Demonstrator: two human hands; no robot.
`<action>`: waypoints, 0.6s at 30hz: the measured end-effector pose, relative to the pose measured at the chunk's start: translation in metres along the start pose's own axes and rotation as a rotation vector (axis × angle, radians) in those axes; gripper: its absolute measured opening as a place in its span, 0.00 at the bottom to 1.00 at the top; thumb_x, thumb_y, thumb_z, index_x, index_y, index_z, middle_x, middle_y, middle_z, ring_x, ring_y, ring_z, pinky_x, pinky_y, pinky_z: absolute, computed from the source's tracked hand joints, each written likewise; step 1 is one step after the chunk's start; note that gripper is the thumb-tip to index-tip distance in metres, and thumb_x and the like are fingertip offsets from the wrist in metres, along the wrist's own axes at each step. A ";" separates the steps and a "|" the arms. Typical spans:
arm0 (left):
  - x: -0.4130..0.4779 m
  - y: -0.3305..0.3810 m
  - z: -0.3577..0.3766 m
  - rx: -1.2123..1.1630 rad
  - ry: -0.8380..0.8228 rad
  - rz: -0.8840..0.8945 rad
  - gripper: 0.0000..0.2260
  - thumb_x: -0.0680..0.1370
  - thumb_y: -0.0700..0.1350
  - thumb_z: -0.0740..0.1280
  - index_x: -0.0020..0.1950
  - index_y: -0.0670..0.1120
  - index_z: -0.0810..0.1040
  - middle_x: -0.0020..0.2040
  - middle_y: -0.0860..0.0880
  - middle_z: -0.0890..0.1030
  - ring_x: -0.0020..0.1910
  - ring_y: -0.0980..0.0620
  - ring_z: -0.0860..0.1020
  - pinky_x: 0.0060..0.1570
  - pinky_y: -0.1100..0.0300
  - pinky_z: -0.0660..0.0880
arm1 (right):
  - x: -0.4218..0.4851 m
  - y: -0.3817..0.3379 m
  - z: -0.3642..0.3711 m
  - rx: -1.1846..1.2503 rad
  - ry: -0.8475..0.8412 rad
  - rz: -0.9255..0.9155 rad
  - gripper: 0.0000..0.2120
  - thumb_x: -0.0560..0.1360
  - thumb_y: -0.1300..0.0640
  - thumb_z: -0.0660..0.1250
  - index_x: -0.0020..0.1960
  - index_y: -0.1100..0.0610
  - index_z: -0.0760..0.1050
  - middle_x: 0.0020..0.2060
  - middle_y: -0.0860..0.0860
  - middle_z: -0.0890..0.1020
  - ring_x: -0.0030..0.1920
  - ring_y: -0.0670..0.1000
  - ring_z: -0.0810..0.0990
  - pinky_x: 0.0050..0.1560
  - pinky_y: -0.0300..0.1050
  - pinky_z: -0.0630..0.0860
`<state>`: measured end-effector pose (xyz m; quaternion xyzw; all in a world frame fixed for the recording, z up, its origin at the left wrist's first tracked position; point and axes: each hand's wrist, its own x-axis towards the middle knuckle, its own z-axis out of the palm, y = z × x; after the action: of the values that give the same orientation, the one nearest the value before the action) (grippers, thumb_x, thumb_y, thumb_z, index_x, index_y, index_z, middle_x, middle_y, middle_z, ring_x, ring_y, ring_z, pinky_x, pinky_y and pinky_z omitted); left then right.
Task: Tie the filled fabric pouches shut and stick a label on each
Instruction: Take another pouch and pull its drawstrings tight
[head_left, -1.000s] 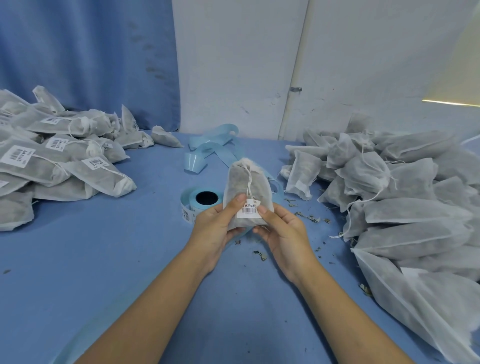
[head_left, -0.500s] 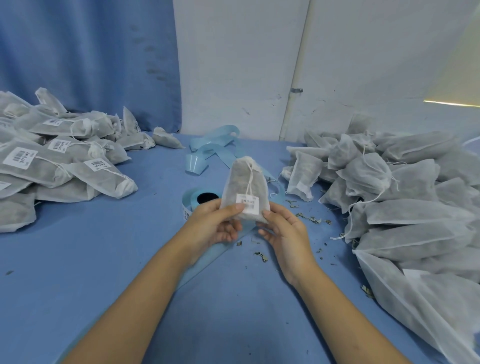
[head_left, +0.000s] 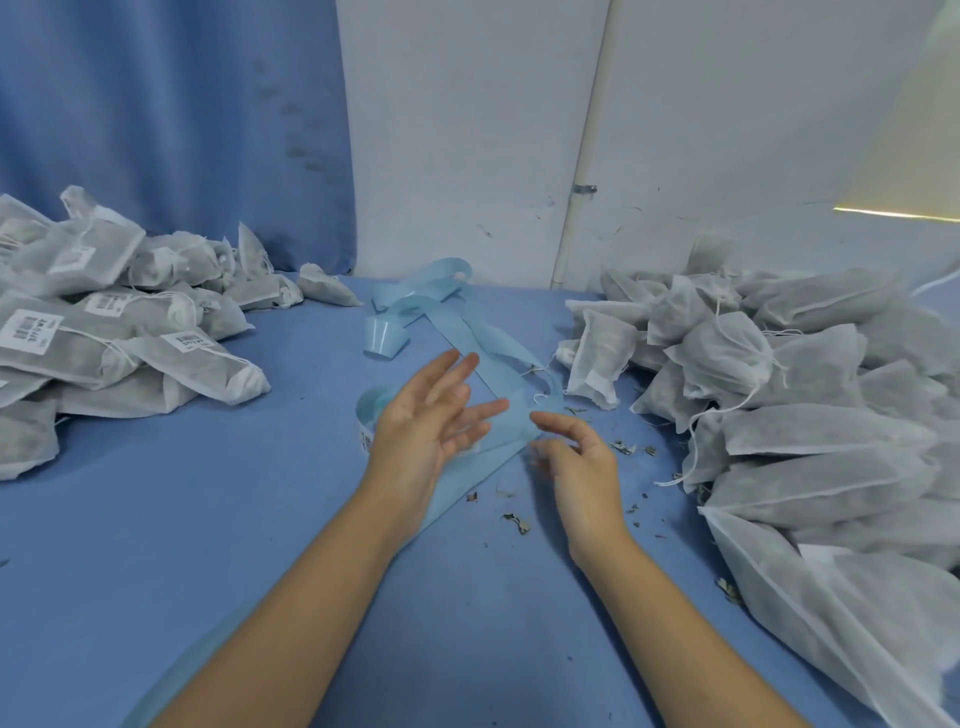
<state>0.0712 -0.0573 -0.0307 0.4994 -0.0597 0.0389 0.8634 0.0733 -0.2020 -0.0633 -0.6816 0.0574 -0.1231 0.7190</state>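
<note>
Broadly, a blue table fills the lower frame, backed by a blue curtain in the upper left and a white wall across the upper centre and right, with a pale pipe running down it. Along the right edge lies a large heap of unlabelled pouches, grey-white fabric with loose drawstrings, reaching from mid-frame to the lower right corner. At the left edge sits a smaller heap of labelled pouches, drawn shut, several showing a white barcode label. Between the heaps, a pale blue backing strip curls from the upper centre towards the middle and passes under the hands. The left hand hovers at centre frame, palm turned inward, fingers straight and spread wide, holding nothing. The right hand is just beside it to the right, slightly blurred, with fingers loosely bent and nothing in them. Partly hidden behind the left hand, a label roll rests on the table. Small dried-leaf crumbs are scattered on the cloth below the hands and towards the right heap.
</note>
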 end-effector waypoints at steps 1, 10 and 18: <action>-0.001 -0.001 0.003 0.070 -0.017 -0.003 0.14 0.80 0.38 0.61 0.64 0.50 0.73 0.59 0.58 0.81 0.47 0.48 0.84 0.41 0.65 0.78 | 0.004 0.000 -0.003 -0.120 0.041 -0.077 0.17 0.75 0.69 0.59 0.49 0.49 0.78 0.49 0.50 0.77 0.41 0.43 0.76 0.42 0.28 0.70; 0.014 -0.012 0.029 0.243 -0.004 -0.063 0.10 0.79 0.36 0.60 0.51 0.47 0.79 0.44 0.50 0.86 0.33 0.54 0.81 0.34 0.68 0.74 | 0.059 0.011 -0.035 -0.884 0.055 -0.166 0.21 0.77 0.64 0.59 0.68 0.54 0.71 0.78 0.49 0.55 0.74 0.53 0.52 0.64 0.45 0.60; 0.015 -0.021 0.028 0.270 0.031 -0.109 0.11 0.78 0.36 0.60 0.50 0.47 0.80 0.41 0.51 0.85 0.31 0.55 0.80 0.32 0.68 0.74 | 0.065 0.014 -0.039 -0.862 0.019 -0.170 0.28 0.76 0.66 0.57 0.76 0.56 0.60 0.76 0.49 0.60 0.75 0.53 0.53 0.70 0.48 0.57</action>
<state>0.0870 -0.0923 -0.0327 0.6128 -0.0133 0.0076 0.7901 0.1279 -0.2556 -0.0738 -0.9205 0.0538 -0.1532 0.3555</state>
